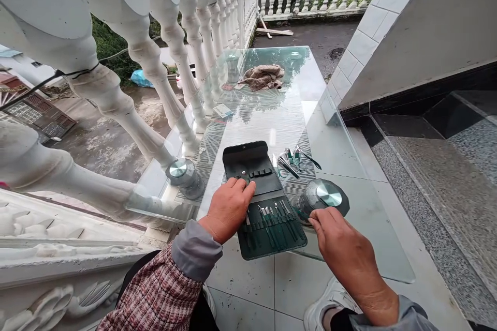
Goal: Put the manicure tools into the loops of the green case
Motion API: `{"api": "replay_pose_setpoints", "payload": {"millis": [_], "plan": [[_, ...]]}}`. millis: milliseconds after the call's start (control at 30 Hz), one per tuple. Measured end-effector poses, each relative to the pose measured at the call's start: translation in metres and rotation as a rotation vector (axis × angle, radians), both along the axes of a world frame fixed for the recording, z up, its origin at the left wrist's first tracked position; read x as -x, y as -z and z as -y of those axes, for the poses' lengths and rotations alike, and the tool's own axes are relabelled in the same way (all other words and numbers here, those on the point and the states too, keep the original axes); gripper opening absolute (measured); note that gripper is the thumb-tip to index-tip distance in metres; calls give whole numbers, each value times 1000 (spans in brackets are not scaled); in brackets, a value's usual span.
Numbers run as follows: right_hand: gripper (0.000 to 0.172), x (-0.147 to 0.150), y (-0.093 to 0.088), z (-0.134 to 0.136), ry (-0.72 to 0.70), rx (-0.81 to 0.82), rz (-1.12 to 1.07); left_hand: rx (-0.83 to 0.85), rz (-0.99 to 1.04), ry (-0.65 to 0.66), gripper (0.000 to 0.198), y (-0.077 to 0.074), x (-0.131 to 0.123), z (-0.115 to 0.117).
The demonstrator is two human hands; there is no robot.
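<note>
A dark green manicure tool case point(243, 158) lies unfolded on a glass table point(334, 160). Slim metal tools point(274, 220) stand in a row of loops in its near half; the far half has more loops. My left hand point(231, 209) is closed over the case's left side, fingertips at the upper loops, where a bit of something green shows. What it pinches is mostly hidden. To the right of the case, my right hand point(344, 240) is closed, thumb against fingers, near the table's front edge. Anything in that pinch is too small to make out.
Nail clippers and other small tools point(293, 160) lie beyond the case, to its right. A crumpled brown cloth point(262, 77) and a small box point(222, 110) sit farther back. Round metal-capped table legs point(329, 194) show at the corners. White balusters point(116, 98) line the left; stone steps point(438, 176) are at right.
</note>
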State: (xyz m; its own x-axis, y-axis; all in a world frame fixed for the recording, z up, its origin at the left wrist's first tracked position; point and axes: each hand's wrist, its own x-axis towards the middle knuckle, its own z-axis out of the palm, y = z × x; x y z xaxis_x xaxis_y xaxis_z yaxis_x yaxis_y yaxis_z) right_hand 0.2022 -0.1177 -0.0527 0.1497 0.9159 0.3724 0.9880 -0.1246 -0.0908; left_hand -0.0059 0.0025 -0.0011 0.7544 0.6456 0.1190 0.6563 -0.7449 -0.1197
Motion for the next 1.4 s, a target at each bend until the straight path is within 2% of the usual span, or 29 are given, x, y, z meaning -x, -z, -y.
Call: {"api": "replay_pose_setpoints", "payload": {"millis": [233,433,733,900,1133,1400], "plan": [[26,-12,-5,5,49,37,-134,-5,6,14,33,-1,-1,1],[27,-11,-1,15,-75,-72,-79,-11,17,38,34,3,-3,0],[30,-8,5,30,-174,-127,21,-23,-31,38,36,5,-7,-1],[37,-8,7,43,-248,-134,35,-15,-3,43,35,6,-6,-1],[25,-11,8,57,-321,-159,67,27,-3,34,36,3,-4,1],[25,-14,8,67,-353,-157,36,50,6,15,33,-3,-1,4]]}}
